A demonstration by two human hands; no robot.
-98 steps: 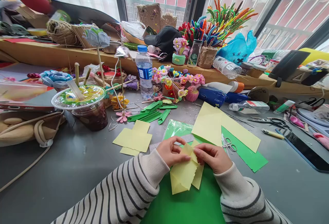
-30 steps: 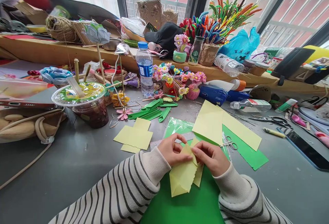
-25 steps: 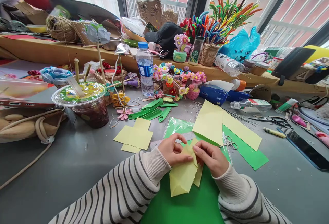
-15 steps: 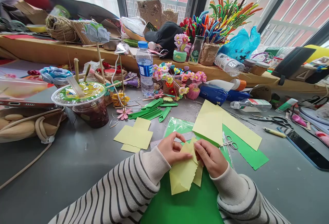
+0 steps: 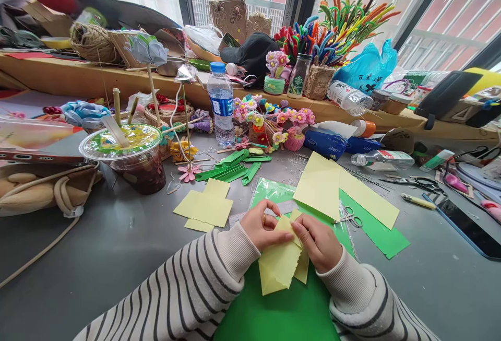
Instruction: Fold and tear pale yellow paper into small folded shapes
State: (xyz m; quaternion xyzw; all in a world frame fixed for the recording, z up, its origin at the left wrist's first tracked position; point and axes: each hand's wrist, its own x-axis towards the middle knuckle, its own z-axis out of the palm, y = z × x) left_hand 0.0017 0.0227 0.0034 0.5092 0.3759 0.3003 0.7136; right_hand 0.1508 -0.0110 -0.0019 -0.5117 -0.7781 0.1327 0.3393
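Between my hands is a piece of folded yellow paper with a ragged torn edge along its right side. My left hand pinches its upper left part between thumb and fingers. From the other side, my right hand is closed on the upper right corner, its fingertips partly hidden by the paper. Green paper lies under both hands, partly in clear wrapping. A ruler shows just behind my left hand. To the left lie several yellow paper pieces.
Right of my hands are yellow sheets, small scissors, larger black scissors and a phone. A drink cup stands at left, with folded green strips and a water bottle farther back.
My right hand has shifted slightly left and up along the paper, its thumb now pressing nearer the top fold. The left hand keeps nearly the same place.
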